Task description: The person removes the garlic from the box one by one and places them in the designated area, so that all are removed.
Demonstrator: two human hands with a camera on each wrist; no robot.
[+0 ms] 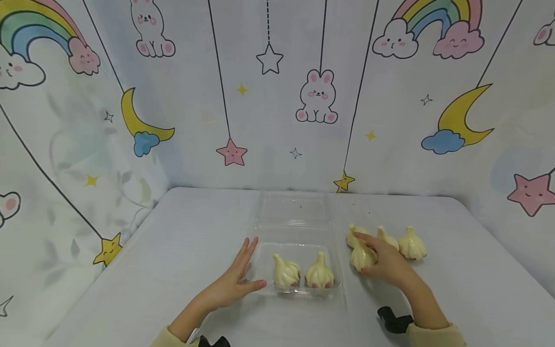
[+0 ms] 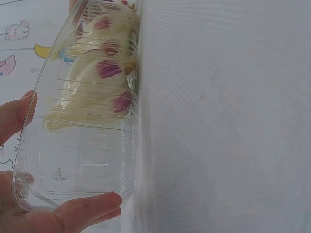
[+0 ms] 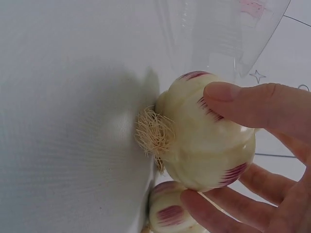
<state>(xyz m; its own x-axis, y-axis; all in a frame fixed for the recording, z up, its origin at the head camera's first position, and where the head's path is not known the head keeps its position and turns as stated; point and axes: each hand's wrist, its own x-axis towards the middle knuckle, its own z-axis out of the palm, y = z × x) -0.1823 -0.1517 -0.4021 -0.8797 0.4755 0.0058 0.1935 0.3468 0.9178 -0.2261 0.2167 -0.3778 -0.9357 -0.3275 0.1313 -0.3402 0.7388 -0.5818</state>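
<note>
A clear plastic box [image 1: 300, 247] with its lid folded back holds two garlic bulbs, one at left [image 1: 286, 273] and one at right [image 1: 320, 273]. My left hand [image 1: 236, 280] is spread at the box's left end, its thumb by the front rim and its straight fingers along the side. To the right of the box, my right hand [image 1: 390, 264] grips another garlic bulb [image 3: 209, 136] between thumb and fingers. That bulb's roots face the table. Close beside it are more garlic bulbs [image 1: 412, 245], partly covered by the hand in the head view.
The transparent lid [image 1: 292, 210] lies flat behind the box. A white cloth covers the table [image 1: 195, 226], and a printed curtain [image 1: 277, 111] stands along its back and sides. Black wrist straps [image 1: 393, 320] show near both sleeves.
</note>
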